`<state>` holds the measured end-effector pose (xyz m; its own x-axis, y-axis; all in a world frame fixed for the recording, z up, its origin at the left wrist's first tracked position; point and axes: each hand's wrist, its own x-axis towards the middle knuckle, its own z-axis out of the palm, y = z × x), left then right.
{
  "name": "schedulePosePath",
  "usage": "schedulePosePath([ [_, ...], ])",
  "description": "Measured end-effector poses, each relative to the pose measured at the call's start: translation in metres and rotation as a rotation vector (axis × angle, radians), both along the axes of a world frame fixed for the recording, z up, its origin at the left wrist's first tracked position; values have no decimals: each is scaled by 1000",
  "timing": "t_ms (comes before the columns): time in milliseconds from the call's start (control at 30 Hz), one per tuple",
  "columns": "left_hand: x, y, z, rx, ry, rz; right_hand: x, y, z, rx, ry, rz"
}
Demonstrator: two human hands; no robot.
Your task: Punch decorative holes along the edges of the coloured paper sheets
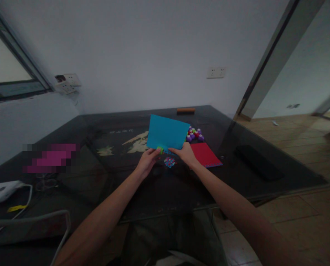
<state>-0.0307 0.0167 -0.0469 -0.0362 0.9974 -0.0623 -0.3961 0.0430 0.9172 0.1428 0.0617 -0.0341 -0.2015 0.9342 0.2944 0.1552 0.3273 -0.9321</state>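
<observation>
Both my hands are raised over the dark table with a sheet of blue paper (167, 132) between them, tilted up toward me. My left hand (147, 159) is closed on a small green craft punch (160, 150) at the sheet's lower left edge. With its thumb on the near edge, my right hand (185, 152) pinches the sheet's lower right part. Small punched holes seem to run along that edge. Just below lies a little heap of colored paper bits (169, 162). Right of my right hand rests red paper (206, 154), its near edge marked with small shapes.
Behind the paper sits a cluster of purple, red and green craft punches (195, 134). A brown roll (185, 110) lies at the back edge. A dark oblong case (258, 162) is at right. At left are a blurred pink item (52, 158) and a white device with a cable (4, 191).
</observation>
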Motion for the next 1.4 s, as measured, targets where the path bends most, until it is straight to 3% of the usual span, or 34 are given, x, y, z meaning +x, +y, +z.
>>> schedulePosePath([
  [900,0,-1,1,64,63,32,-2,-1,0,3,1,-34],
  [1400,1,0,-1,96,77,89,-2,-2,-1,-38,79,20],
])
